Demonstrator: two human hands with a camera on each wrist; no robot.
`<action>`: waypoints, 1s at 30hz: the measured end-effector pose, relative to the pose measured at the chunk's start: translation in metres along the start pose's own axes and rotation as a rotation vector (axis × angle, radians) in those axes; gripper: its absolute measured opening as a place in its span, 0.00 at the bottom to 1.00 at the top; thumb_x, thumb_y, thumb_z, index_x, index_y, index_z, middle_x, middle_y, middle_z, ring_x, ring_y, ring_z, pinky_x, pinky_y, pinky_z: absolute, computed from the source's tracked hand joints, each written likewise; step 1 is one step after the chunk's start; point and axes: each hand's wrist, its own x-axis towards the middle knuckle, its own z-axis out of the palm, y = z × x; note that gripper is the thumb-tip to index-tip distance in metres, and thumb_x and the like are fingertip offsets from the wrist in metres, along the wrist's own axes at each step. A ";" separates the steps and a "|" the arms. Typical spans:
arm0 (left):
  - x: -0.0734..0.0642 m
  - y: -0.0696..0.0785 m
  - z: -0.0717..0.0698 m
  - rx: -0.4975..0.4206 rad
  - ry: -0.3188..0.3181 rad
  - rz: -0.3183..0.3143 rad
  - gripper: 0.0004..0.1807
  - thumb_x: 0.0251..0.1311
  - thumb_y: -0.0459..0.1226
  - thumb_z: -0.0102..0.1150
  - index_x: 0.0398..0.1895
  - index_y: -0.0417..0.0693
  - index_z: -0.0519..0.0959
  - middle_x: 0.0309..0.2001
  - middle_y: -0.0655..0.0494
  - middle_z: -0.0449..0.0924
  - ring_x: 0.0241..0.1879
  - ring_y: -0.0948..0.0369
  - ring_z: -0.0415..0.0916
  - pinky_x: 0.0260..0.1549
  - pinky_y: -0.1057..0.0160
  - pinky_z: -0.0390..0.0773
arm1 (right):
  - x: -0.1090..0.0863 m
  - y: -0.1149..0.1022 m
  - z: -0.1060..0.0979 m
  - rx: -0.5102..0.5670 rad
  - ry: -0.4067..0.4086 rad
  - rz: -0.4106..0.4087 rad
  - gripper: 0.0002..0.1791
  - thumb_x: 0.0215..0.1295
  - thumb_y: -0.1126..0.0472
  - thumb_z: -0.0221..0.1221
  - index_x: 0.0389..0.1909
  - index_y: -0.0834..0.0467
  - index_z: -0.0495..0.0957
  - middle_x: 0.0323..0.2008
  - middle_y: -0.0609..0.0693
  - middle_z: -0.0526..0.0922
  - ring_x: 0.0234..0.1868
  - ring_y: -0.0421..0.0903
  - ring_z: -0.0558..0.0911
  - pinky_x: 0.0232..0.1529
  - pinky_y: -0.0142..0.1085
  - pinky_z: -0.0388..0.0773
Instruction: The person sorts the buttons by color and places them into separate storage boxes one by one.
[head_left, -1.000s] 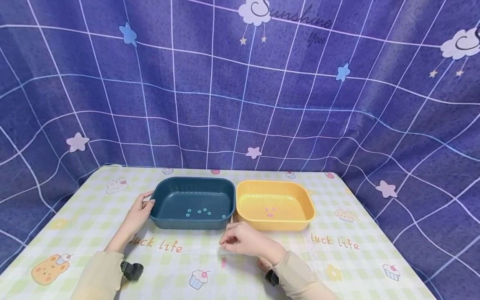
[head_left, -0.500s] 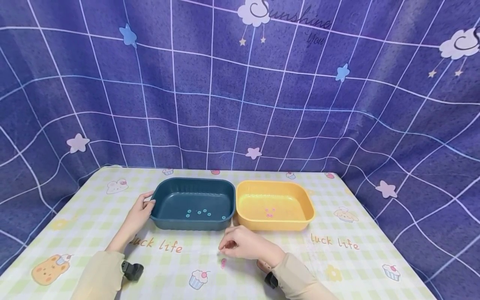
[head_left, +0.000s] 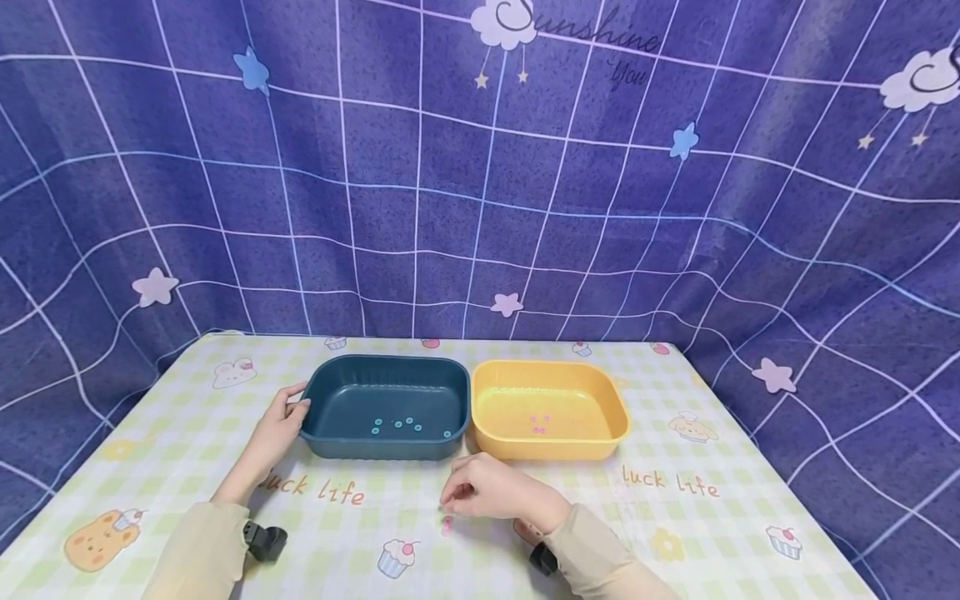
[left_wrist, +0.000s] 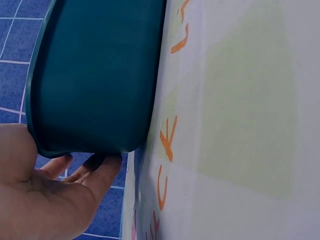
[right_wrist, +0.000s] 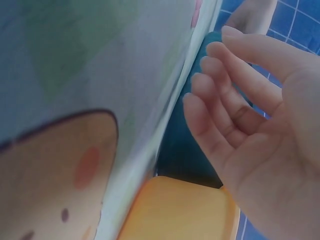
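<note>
My left hand (head_left: 279,421) holds the left end of the dark teal bin (head_left: 386,450). In the left wrist view, the fingers (left_wrist: 104,175) press its outer end wall, and the thumb's end is hidden behind the rim. My right hand (head_left: 495,487) hovers low over the table in front of the bins, fingers curled, thumb and index tips close together; nothing shows between them. Just below those tips lie small pink pieces (head_left: 447,527), too small to name. Inside the teal bin are several small light-blue ring-like pieces (head_left: 398,424); the yellow bin (head_left: 551,450) has several small pink ones (head_left: 538,430).
The two bins stand side by side, touching or nearly so, towards the back of the table (head_left: 315,550). Its cloth is checked, with printed cakes, animals and words. Behind hangs a dark blue curtain (head_left: 390,208) with a white grid. A black wrist camera (head_left: 265,542) sits at the left sleeve.
My right hand has shifted very slightly towards me, closer to the pink pieces, with its fingers still curled. The left hand, the bins and their contents stay in place.
</note>
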 end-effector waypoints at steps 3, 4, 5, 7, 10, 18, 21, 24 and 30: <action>0.000 0.000 0.000 0.009 0.001 0.001 0.30 0.74 0.45 0.30 0.72 0.37 0.47 0.61 0.28 0.65 0.59 0.43 0.66 0.46 0.60 0.70 | 0.000 0.000 0.000 -0.008 -0.028 0.008 0.04 0.58 0.62 0.63 0.33 0.56 0.86 0.25 0.41 0.78 0.28 0.30 0.70 0.32 0.15 0.68; 0.000 0.001 -0.001 0.012 0.003 0.002 0.30 0.74 0.45 0.30 0.72 0.37 0.47 0.60 0.28 0.65 0.58 0.43 0.66 0.45 0.62 0.70 | 0.000 0.000 0.000 -0.006 -0.037 0.011 0.04 0.58 0.62 0.64 0.33 0.56 0.86 0.25 0.41 0.77 0.27 0.29 0.70 0.32 0.15 0.68; 0.000 0.001 -0.001 0.015 0.004 0.003 0.30 0.73 0.45 0.30 0.72 0.37 0.47 0.60 0.28 0.65 0.58 0.43 0.66 0.44 0.64 0.69 | 0.001 0.000 0.000 -0.014 -0.043 0.011 0.04 0.58 0.61 0.64 0.32 0.56 0.86 0.24 0.40 0.77 0.27 0.29 0.69 0.32 0.15 0.67; 0.000 0.001 -0.001 0.018 0.007 0.007 0.30 0.73 0.45 0.30 0.72 0.38 0.48 0.60 0.28 0.66 0.58 0.44 0.67 0.43 0.66 0.69 | 0.001 0.001 0.000 -0.022 -0.053 0.012 0.04 0.58 0.61 0.64 0.32 0.56 0.86 0.24 0.40 0.76 0.26 0.27 0.68 0.31 0.15 0.67; 0.001 0.001 -0.001 0.018 0.011 0.013 0.30 0.73 0.46 0.30 0.72 0.38 0.48 0.60 0.28 0.66 0.58 0.43 0.66 0.44 0.64 0.70 | 0.001 0.002 0.001 -0.022 -0.060 0.017 0.03 0.57 0.62 0.64 0.31 0.55 0.86 0.23 0.39 0.76 0.26 0.26 0.68 0.31 0.15 0.68; 0.002 0.000 -0.001 0.012 0.009 0.012 0.30 0.73 0.45 0.30 0.72 0.37 0.48 0.60 0.28 0.65 0.59 0.43 0.66 0.48 0.58 0.70 | 0.000 0.004 0.004 -0.041 -0.077 0.048 0.04 0.54 0.65 0.65 0.29 0.53 0.86 0.24 0.38 0.76 0.26 0.26 0.71 0.31 0.15 0.69; 0.002 -0.001 -0.001 0.016 0.006 0.008 0.30 0.73 0.45 0.30 0.72 0.37 0.48 0.60 0.28 0.66 0.58 0.44 0.66 0.44 0.65 0.70 | 0.000 0.002 0.004 -0.055 -0.076 0.041 0.04 0.53 0.65 0.65 0.29 0.53 0.86 0.24 0.39 0.77 0.26 0.26 0.70 0.31 0.15 0.68; 0.002 -0.001 -0.001 0.015 0.006 0.004 0.30 0.73 0.46 0.30 0.72 0.38 0.48 0.60 0.29 0.66 0.58 0.44 0.67 0.42 0.69 0.69 | 0.000 -0.001 0.003 -0.080 -0.074 0.026 0.04 0.53 0.65 0.65 0.29 0.53 0.86 0.23 0.39 0.77 0.25 0.26 0.70 0.31 0.14 0.67; 0.001 0.000 0.000 0.015 0.008 0.002 0.30 0.73 0.44 0.31 0.72 0.37 0.48 0.60 0.29 0.66 0.58 0.44 0.67 0.46 0.63 0.70 | -0.001 -0.005 0.001 -0.106 -0.077 0.017 0.03 0.54 0.63 0.66 0.28 0.53 0.86 0.23 0.39 0.77 0.24 0.26 0.69 0.30 0.14 0.66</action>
